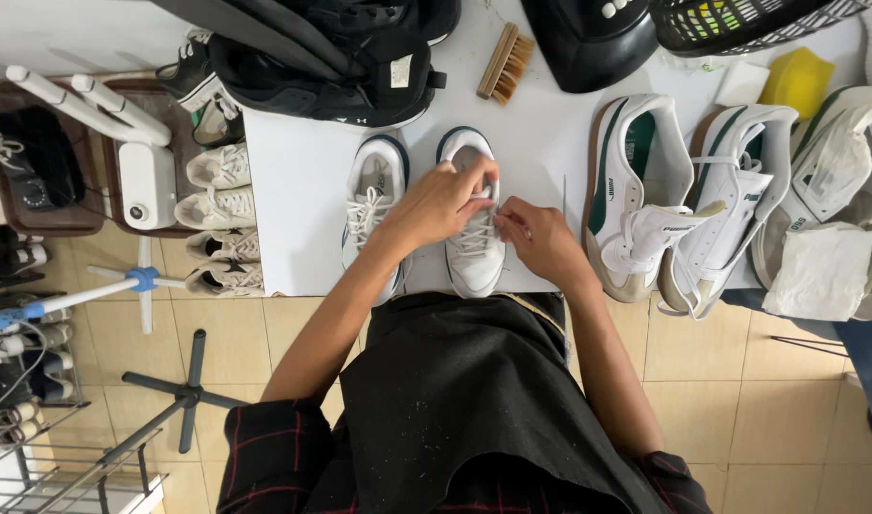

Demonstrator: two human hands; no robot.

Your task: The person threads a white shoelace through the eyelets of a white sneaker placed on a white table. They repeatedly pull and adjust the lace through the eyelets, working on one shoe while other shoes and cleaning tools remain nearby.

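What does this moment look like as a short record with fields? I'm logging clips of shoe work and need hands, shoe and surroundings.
left hand: on the laces of the white sneaker, fingers pinched
right hand: pinching a lace at the same shoe's side
shoe's mate: second white sneaker beside it, untouched
surface: white table
nearby: wooden brush, green-and-white sneakers, yellow sponge

You're looking down on a white flat-topped work table standing on a floor of beige square ceramic tiles. Off to your left, a dark metal wire shoe rack sits beside a black star-shaped stand base. Even, soft light falls everywhere, with only faint shadows on those tiles.
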